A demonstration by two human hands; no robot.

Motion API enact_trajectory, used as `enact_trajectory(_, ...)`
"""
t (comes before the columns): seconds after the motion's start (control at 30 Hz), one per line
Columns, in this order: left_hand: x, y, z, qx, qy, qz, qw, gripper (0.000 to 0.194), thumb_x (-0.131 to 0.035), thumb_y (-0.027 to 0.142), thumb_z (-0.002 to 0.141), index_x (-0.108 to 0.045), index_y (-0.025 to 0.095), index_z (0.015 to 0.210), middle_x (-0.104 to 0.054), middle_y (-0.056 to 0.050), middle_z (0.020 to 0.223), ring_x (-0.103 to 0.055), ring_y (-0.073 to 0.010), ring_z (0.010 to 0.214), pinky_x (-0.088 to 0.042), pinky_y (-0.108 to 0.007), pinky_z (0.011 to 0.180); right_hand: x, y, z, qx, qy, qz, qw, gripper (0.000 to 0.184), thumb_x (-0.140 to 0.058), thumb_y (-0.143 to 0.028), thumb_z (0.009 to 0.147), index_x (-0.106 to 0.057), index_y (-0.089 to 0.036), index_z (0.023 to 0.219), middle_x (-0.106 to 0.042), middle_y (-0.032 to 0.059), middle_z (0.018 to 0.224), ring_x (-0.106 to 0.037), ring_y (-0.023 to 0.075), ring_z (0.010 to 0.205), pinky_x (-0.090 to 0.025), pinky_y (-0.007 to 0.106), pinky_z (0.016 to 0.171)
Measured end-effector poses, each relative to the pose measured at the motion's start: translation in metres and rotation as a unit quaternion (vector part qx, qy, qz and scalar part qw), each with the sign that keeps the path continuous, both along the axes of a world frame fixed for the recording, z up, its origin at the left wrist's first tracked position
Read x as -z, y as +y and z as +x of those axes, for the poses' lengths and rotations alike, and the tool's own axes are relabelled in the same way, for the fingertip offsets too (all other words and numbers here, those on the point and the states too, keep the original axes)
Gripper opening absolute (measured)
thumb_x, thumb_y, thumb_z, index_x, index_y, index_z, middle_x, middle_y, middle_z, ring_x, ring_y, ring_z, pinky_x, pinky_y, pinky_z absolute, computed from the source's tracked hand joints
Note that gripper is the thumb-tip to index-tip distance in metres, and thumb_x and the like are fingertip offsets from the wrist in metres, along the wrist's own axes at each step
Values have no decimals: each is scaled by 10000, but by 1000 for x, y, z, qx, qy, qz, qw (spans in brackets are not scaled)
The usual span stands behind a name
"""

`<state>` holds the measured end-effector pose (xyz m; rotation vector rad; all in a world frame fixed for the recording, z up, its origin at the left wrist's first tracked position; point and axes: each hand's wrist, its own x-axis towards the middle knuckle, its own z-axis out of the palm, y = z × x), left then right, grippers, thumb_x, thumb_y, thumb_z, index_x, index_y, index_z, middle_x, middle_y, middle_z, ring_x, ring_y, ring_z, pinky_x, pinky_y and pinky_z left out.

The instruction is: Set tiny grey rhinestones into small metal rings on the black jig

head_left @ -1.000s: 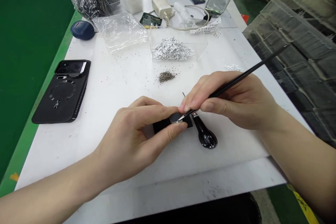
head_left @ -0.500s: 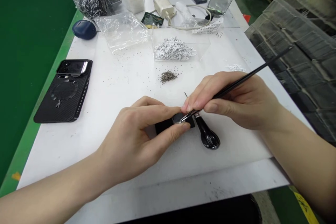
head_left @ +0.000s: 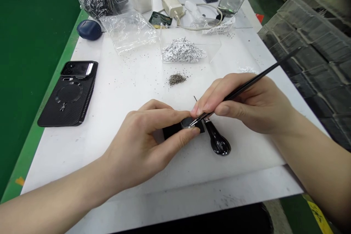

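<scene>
The left hand (head_left: 139, 142) pinches a small dark round disc with a bright metal rim (head_left: 187, 123) between thumb and fingertips, low over a flat black square pad (head_left: 172, 131) in the middle of the white worktop (head_left: 123, 91), toward its near edge. The right hand (head_left: 246, 102) closes thumb and fingers around the shaft of a slender black tool with a fine metal tip (head_left: 246, 88), and that tip meets the disc's near rim, though the fingers leave the exact contact hard to make out. A glossy black bulb-ended handle (head_left: 221, 143) lies just beside the pad. A small heap of grey grains (head_left: 177, 79) sits farther off, before a clear acrylic tray of black-and-white shredded bits (head_left: 182, 50). For close work like this, it helps to keep the two hands braced together, the disc firmly pinched and the tip moving with light, short pressure. Against the frame a second earlier, the grip and the tool's angle look almost unchanged; the whole scene has only slid slightly rightward in view.
</scene>
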<state>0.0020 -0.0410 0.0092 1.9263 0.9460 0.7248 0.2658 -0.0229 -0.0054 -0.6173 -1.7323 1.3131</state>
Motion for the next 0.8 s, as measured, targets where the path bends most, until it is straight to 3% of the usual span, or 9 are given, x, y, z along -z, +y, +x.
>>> enact_trajectory(0.67,1,0,2,2,0,-14,1000,160,-832,340,1022,-918,368,1154,-889,62,1059,-777,-166,940,-610,-274,863,2,1,1,-10,12,17,1000,149,-811,-143,1022,-866,-198,1149,-890,62,1049,-866,199,989,-714,295,886)
enact_trajectory(0.8,-1,-1,1,0,-2,-11,1000,154,-834,324,1017,-919,359,1141,-891,52,1062,-783,-174,931,-613,-287,854,-1,-1,1,6,-7,23,1000,129,-794,-173,1043,-876,-233,1123,-895,45,1039,-869,202,984,-717,315,903)
